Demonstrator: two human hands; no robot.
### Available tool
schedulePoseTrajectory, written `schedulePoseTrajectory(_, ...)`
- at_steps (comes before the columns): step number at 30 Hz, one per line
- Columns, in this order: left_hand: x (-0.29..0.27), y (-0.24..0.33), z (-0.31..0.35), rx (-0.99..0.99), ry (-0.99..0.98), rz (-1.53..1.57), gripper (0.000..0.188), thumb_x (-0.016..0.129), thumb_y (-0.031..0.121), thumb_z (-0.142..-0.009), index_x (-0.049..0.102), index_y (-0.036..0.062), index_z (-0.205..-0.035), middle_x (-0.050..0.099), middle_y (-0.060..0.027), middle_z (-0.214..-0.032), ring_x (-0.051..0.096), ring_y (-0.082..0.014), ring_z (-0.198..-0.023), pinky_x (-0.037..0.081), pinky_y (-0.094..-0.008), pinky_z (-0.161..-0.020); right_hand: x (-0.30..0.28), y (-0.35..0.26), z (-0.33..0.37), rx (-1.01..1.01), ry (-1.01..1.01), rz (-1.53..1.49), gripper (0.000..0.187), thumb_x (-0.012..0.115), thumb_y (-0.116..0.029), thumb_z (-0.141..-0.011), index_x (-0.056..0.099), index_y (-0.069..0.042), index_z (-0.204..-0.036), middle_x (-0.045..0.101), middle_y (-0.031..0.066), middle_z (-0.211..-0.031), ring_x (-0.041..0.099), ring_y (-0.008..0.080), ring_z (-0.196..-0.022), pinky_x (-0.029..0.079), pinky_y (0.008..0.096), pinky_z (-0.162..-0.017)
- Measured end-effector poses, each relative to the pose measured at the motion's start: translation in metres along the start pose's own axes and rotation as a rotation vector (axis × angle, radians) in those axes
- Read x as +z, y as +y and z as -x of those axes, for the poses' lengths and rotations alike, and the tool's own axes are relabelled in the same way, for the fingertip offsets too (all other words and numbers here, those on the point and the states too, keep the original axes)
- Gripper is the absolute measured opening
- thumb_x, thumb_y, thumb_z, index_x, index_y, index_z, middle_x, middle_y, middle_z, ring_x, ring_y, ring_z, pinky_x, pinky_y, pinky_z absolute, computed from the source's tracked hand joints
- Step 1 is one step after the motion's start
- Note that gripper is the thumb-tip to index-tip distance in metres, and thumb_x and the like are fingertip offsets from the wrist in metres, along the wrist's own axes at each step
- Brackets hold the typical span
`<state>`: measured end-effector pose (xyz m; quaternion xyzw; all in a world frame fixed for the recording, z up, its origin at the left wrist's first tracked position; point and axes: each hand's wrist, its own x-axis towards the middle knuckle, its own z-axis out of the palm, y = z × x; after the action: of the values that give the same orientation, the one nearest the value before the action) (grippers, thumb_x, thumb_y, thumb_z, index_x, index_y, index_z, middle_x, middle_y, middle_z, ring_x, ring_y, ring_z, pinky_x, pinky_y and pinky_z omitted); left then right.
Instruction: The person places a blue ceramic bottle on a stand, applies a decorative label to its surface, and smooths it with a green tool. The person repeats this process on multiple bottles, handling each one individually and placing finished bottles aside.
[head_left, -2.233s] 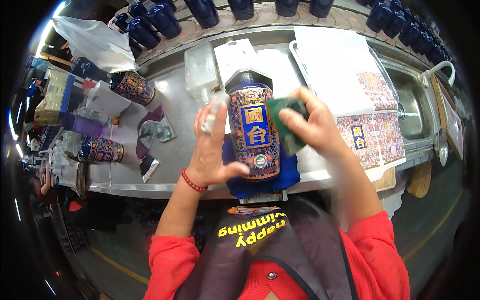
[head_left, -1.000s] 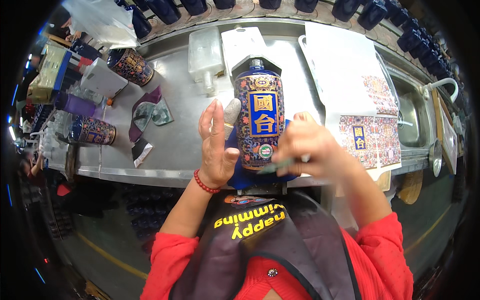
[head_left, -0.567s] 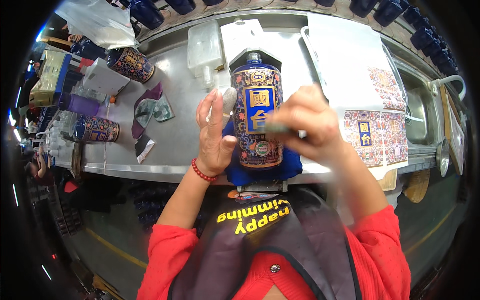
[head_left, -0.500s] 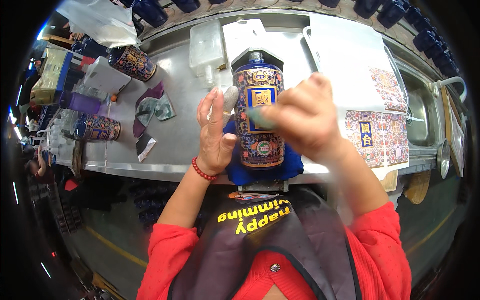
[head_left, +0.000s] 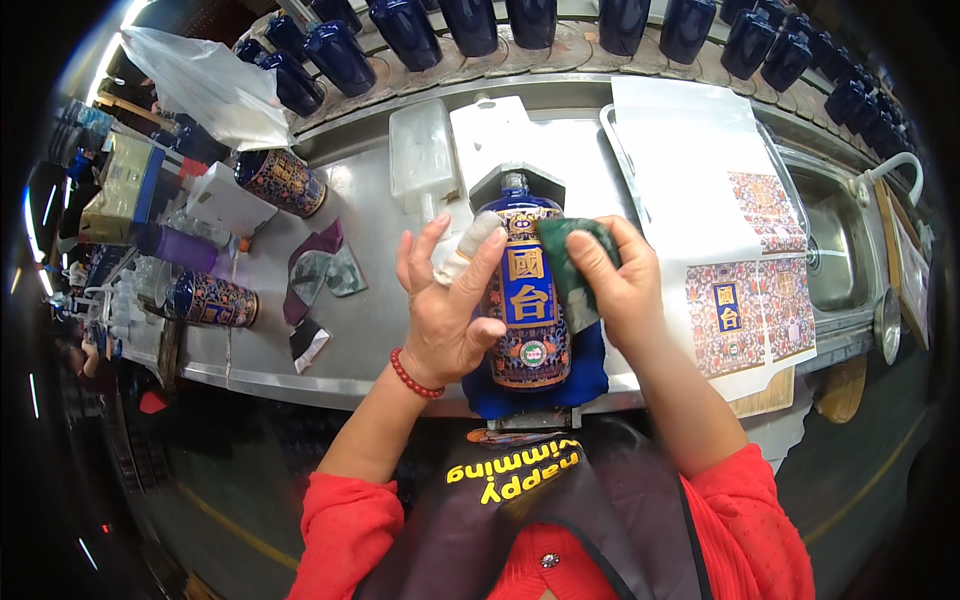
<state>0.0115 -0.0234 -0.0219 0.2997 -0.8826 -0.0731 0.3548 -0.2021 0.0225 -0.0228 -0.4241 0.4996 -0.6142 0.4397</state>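
Note:
A blue bottle [head_left: 530,345] with an ornate floral label lies on its back in a holder, its neck pointing away from me. Beneath it is a blue cloth [head_left: 590,385]. My right hand [head_left: 630,285] pinches a folded green cloth [head_left: 575,255] against the upper right side of the label. At the bottle's left edge is my left hand [head_left: 445,310], fingers spread and thumb against the label. White wrapping [head_left: 462,255] covers one of its fingers, and a red bead bracelet [head_left: 412,378] circles the wrist.
Printed label sheets [head_left: 730,315] lie on the right, beside a metal sink [head_left: 840,250]. To the left are cloth scraps [head_left: 325,270] and two labelled bottles [head_left: 280,183]. A clear plastic container [head_left: 420,150] stands behind. Blue bottles [head_left: 470,25] line a curved slatted conveyor [head_left: 580,62].
My right hand has shifted away from over the label to its right side with the green cloth. My left hand has turned, its thumb now at the bottle. The view has tilted up.

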Motion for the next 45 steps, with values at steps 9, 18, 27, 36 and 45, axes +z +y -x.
schedulePoseTrajectory(9,0.002,-0.013,-0.022,-0.031,-0.038,-0.039,0.075,0.033,0.066,-0.101,0.059,0.0083,-0.14,0.063,-0.0115,-0.135,0.039,-0.0327,-0.135,0.009,-0.0542,-0.118,-0.007,0.005,-0.012,-0.617,-0.092,0.798,0.06,0.053,0.015,-0.078,0.057,-0.002,-0.136,0.059,0.0248,-0.131,0.058,0.042,-0.115,0.05,0.0438,-0.099)
schedulePoseTrajectory(18,-0.002,-0.011,-0.027,0.042,-0.053,-0.104,0.073,0.034,0.066,-0.1,0.061,0.0095,-0.138,0.064,-0.0105,-0.131,0.045,-0.0309,-0.129,0.011,-0.0551,-0.117,-0.012,0.008,-0.013,-0.642,-0.115,0.82,0.058,0.053,0.015,-0.077,0.055,0.005,-0.134,0.061,0.0227,-0.125,0.058,0.0411,-0.112,0.049,0.0433,-0.097)
schedulePoseTrajectory(27,0.003,-0.01,-0.019,-0.103,-0.019,0.006,0.085,0.029,0.067,-0.101,0.049,-0.0014,-0.145,0.063,-0.0151,-0.131,0.045,-0.0376,-0.132,0.015,-0.0572,-0.116,-0.016,0.021,0.0,-0.53,-0.206,0.755,0.066,0.049,0.014,-0.077,0.046,0.007,-0.142,0.061,0.0242,-0.123,0.057,0.0417,-0.11,0.047,0.0449,-0.097)
schedulePoseTrajectory(36,-0.014,0.045,0.038,-0.079,-0.224,-0.102,0.116,0.069,0.073,-0.074,0.031,-0.0024,-0.154,0.037,-0.0279,-0.153,0.033,-0.0471,-0.14,0.007,-0.0619,-0.117,-0.03,0.009,0.017,-0.486,-0.031,0.652,0.05,0.058,0.011,-0.081,0.053,0.005,-0.13,0.065,0.023,-0.104,0.064,0.0374,-0.099,0.052,0.0419,-0.086)
schedulePoseTrajectory(45,0.016,0.035,0.068,-0.282,-0.105,-0.023,0.114,0.08,0.06,-0.07,0.034,-0.0073,-0.15,0.051,-0.0231,-0.139,0.042,-0.0406,-0.134,0.009,-0.0676,-0.112,0.007,-0.065,-0.046,-0.592,-0.521,0.774,0.015,0.071,-0.008,-0.084,0.062,-0.004,-0.096,0.063,0.0155,-0.086,0.064,0.0333,-0.076,0.053,0.0403,-0.067)
